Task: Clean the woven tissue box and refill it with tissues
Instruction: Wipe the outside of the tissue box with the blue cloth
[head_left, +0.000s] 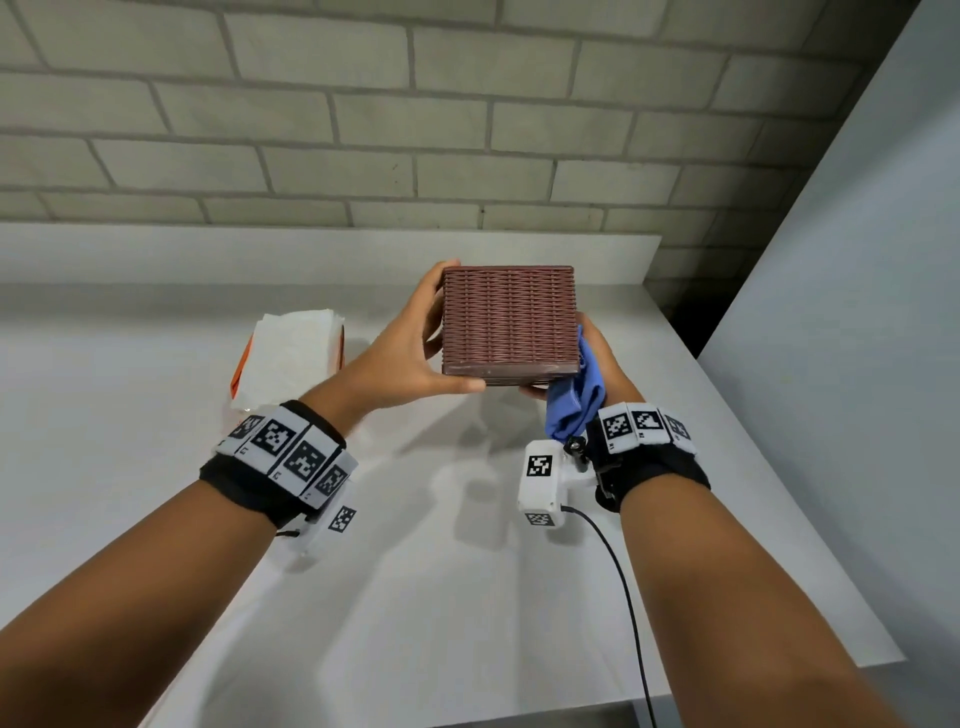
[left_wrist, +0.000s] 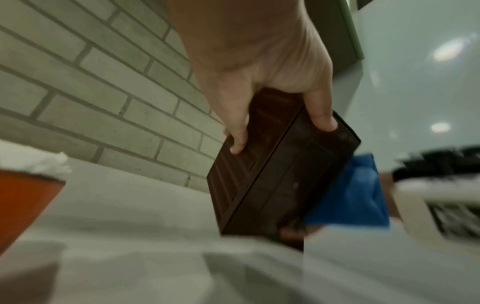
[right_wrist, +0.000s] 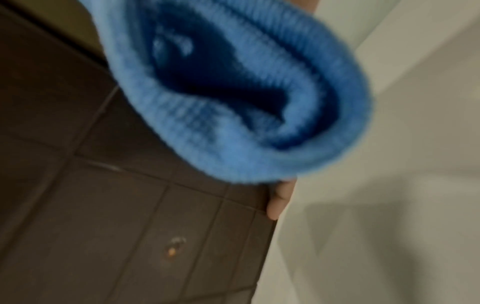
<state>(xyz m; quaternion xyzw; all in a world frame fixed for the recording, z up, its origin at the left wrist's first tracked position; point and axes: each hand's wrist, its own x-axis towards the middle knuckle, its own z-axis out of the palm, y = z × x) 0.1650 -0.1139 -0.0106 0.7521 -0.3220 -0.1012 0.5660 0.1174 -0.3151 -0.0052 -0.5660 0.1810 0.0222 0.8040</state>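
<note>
Hands: the left hand (head_left: 410, 358) is curled round the left side of the woven tissue box (head_left: 509, 322), thumb under its near edge, while the right hand (head_left: 597, 364) is pressed to the box's right side with a blue cloth (head_left: 579, 395) bunched in its grip. The box is held clear above the white bench (head_left: 467, 545), at the centre of the head view. A stack of white tissues (head_left: 291, 353) in orange packaging is set on the bench, left of centre, before the brick wall (head_left: 363, 104).
</note>
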